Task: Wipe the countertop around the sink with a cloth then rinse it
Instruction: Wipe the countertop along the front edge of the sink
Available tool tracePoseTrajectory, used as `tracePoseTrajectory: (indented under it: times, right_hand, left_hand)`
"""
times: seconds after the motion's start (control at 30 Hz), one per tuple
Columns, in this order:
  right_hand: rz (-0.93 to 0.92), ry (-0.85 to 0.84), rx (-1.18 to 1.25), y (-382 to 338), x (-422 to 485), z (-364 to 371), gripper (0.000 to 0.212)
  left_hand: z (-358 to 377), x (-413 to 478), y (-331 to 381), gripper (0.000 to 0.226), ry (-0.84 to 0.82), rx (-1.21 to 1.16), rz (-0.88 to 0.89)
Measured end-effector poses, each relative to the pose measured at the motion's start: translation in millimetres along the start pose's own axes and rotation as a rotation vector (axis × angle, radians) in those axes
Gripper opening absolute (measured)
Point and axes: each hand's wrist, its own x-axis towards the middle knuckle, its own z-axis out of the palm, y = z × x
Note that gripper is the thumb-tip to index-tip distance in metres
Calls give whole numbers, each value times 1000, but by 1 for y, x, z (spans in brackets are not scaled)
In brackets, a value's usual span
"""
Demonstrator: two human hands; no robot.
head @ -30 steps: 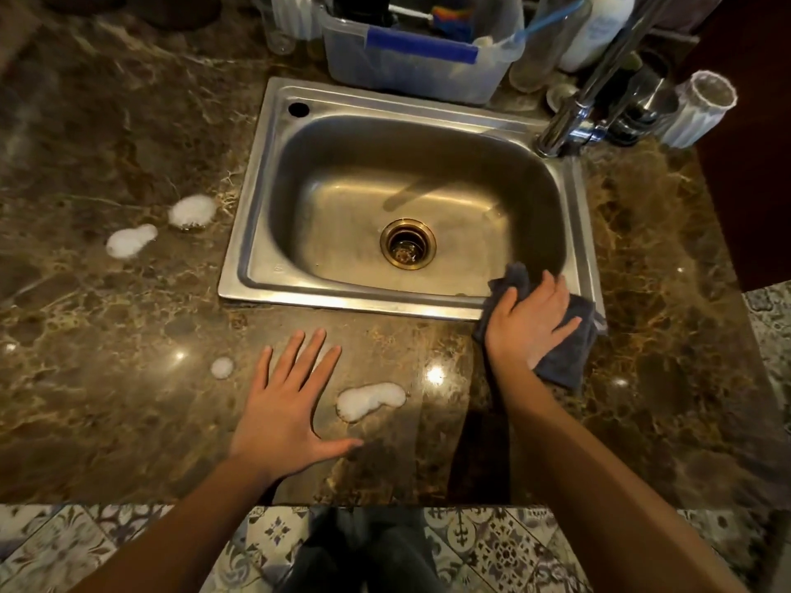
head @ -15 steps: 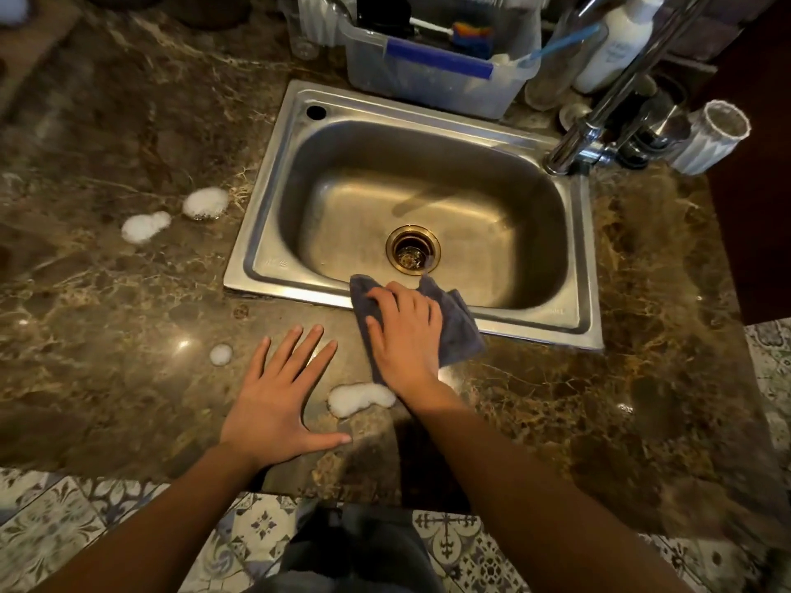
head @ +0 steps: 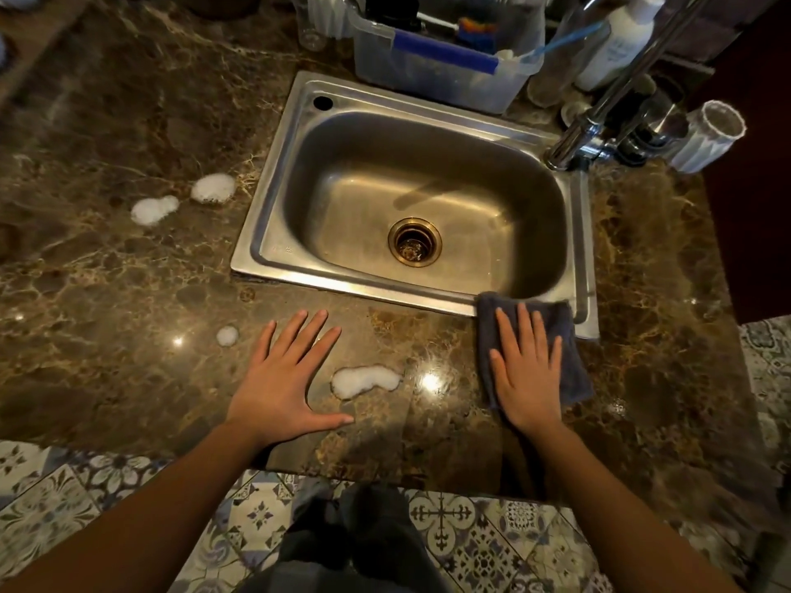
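A dark grey cloth (head: 571, 370) lies flat on the brown marble countertop (head: 107, 293), its far edge over the front right rim of the steel sink (head: 274, 246). My right hand (head: 526, 374) presses on the cloth with straight fingers. My left hand (head: 286, 378) rests flat on the counter, fingers spread, just left of a white foam patch (head: 366, 380). More foam sits at the left: a small dab (head: 227, 336) and two larger blobs (head: 154, 209), (head: 212, 188).
A chrome faucet (head: 599, 109) rises at the sink's back right, beside a white ribbed cup (head: 708, 136) and a white bottle (head: 616, 40). A clear plastic bin (head: 441, 74) with brushes stands behind the sink. The counter's front edge and a patterned tile floor (head: 449, 532) are below.
My right hand slid the cloth from the sink's front middle to the right, along the front rim. My left hand stayed put on the counter.
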Motion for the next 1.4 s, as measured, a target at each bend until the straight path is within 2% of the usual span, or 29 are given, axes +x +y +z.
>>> tracePoseTrajectory:
  times: [0.2, 0.33, 0.47, 0.57, 0.63, 0.8, 1.07, 1.2, 1.4]
  right_hand:
    - [147, -72, -3, -43, -71, 21, 60]
    - [49, 6, -32, -92, -67, 30, 56]
    - [-60, -12, -21, -129, -40, 29, 57]
    - [-61, -44, 43, -122, -28, 20, 51]
    - [-34, 14, 78, -113, -23, 16, 49]
    - [-40, 39, 59, -125, -18, 25, 54]
    - [-112, 5, 86, -138, -17, 24, 56]
    - [-37, -3, 69, -162, -41, 32, 62]
    - [172, 105, 231, -214, -83, 44, 68]
  left_hand:
    - [1, 1, -1, 112, 4, 0, 1]
    - [2, 1, -1, 113, 13, 6, -6]
    - [3, 0, 0, 114, 25, 12, -14]
    - [4, 1, 0, 114, 35, 6, -13]
    - [4, 0, -1, 114, 27, 10, -12]
    - [5, -2, -1, 114, 30, 19, -16]
    - [-2, -10, -3, 116, 102, -138, 43]
    - [-16, -36, -32, 117, 142, -143, -26]
    - [-29, -68, -110, 125, 109, -104, -161]
